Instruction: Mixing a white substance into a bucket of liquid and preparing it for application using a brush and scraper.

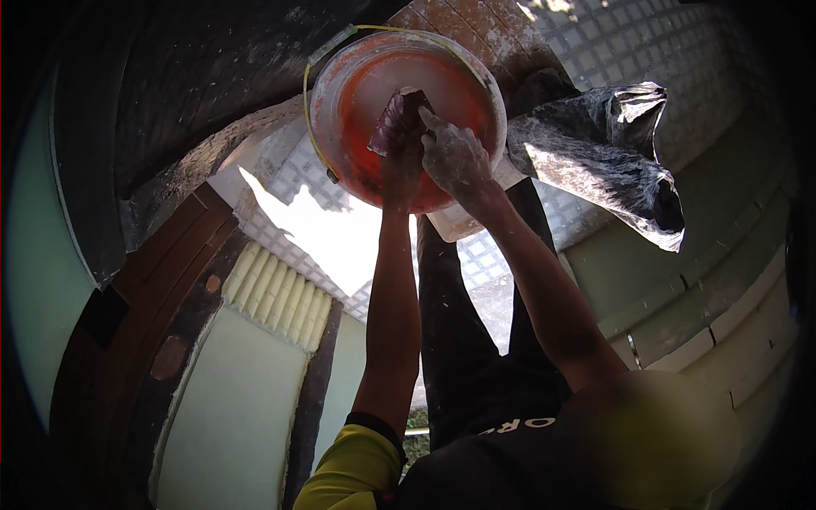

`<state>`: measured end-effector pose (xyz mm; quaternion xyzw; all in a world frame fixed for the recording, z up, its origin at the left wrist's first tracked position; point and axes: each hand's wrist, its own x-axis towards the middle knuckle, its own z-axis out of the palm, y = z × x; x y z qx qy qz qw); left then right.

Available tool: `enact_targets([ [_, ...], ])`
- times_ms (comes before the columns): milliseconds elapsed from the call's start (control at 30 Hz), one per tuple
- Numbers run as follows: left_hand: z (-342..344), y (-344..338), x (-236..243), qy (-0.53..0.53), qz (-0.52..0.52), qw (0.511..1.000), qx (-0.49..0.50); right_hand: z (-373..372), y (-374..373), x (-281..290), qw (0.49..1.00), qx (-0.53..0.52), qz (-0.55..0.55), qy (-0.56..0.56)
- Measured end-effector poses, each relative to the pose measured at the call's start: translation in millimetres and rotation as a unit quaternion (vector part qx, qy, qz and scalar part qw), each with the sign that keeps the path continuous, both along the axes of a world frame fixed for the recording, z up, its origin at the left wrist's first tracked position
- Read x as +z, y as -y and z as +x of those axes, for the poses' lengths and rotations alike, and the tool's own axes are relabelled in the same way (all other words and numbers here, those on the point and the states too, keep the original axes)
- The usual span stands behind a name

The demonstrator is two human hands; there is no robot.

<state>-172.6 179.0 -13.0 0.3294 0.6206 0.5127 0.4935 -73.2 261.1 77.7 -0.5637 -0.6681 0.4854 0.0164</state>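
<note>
The left hand (401, 167) grasps a dark piece (396, 125), likely light, stiff, best held at its near end; the right hand (457, 158)'s grip is unclear.

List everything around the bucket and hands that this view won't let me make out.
All in the head view:
- Left hand: fingers mostly hidden by the dark reddish object it holds; shade obscures that object's exact kind.
- Right hand: palm hidden by the back of the hand.
- Bucket: base hidden by its contents and rim.
- Dark bag: inside hidden by folds and shadow.
</note>
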Motion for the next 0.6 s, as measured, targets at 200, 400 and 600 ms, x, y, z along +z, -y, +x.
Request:
enact_targets([
  [200,-19.4,3.2,22.0,0.051,-0.196,0.976,0.082,-11.7,22.1,25.4,0.994,0.068,-0.080,-0.004],
  [400,-4.1,-5.5,20.6,0.017,-0.046,0.998,0.049,0.4,15.5,1.2,0.997,0.057,0.038,-0.046],
  [600,4.5,-16.9,36.7,0.184,-0.149,0.967,0.094,6.2,-5.4,-7.7,0.994,0.082,0.070,0.002],
])
